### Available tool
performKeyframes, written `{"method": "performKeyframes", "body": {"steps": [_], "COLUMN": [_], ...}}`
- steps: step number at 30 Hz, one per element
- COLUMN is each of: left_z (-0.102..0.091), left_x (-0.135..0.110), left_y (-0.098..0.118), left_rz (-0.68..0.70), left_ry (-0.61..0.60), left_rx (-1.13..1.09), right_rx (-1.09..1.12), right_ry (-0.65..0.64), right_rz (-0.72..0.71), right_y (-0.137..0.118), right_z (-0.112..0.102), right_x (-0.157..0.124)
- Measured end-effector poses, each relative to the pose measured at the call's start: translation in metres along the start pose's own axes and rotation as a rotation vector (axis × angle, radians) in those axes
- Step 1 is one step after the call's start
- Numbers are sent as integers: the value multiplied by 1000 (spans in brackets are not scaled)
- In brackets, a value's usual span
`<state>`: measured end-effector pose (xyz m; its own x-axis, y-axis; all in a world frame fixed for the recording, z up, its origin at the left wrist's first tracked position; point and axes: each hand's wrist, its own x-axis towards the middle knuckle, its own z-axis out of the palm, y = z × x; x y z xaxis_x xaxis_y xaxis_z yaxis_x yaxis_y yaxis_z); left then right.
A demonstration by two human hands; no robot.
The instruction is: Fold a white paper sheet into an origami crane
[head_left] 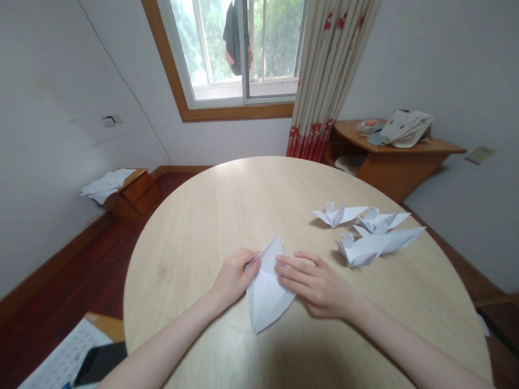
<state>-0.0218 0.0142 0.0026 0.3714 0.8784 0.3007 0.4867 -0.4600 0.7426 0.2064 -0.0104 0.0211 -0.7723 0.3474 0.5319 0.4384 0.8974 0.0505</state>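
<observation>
A partly folded sheet of white paper (pixel 269 297) lies on the round wooden table (pixel 194 232), its pointed ends facing away from me and toward me. My left hand (pixel 235 275) pinches the paper's left edge between thumb and fingers. Stretched-out fingers of my right hand (pixel 312 281) rest flat on its right side. Creases run across the paper's middle. To the right stand several folded white paper birds, among them a nearer one (pixel 371 248) and a farther one (pixel 336 215).
Behind the table are a window (pixel 243 54) and a patterned curtain (pixel 320 81). A corner desk (pixel 389 162) holds a cloth bag (pixel 406 128). Papers lie on a small cabinet (pixel 140 189) at left. A black phone (pixel 101 363) and a printed sheet (pixel 60 354) are at lower left.
</observation>
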Motion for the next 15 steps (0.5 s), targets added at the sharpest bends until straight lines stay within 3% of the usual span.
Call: {"method": "performKeyframes", "body": {"steps": [6,11,15], "left_z": [0,-1,0], "left_x": [0,0,-2], "left_y": [3,6,4], "left_rz": [29,42,121], "left_ry": [-16,-40,14], "left_rx": [-24,-77,-44], "right_rx": [-72,-23,23], "right_ry": [-129,-208,-256], "right_rz": [-23,67,152], "right_y": [-7,-12,-12], "right_z": [7,7,5], "right_x": [-1,-1,1]}}
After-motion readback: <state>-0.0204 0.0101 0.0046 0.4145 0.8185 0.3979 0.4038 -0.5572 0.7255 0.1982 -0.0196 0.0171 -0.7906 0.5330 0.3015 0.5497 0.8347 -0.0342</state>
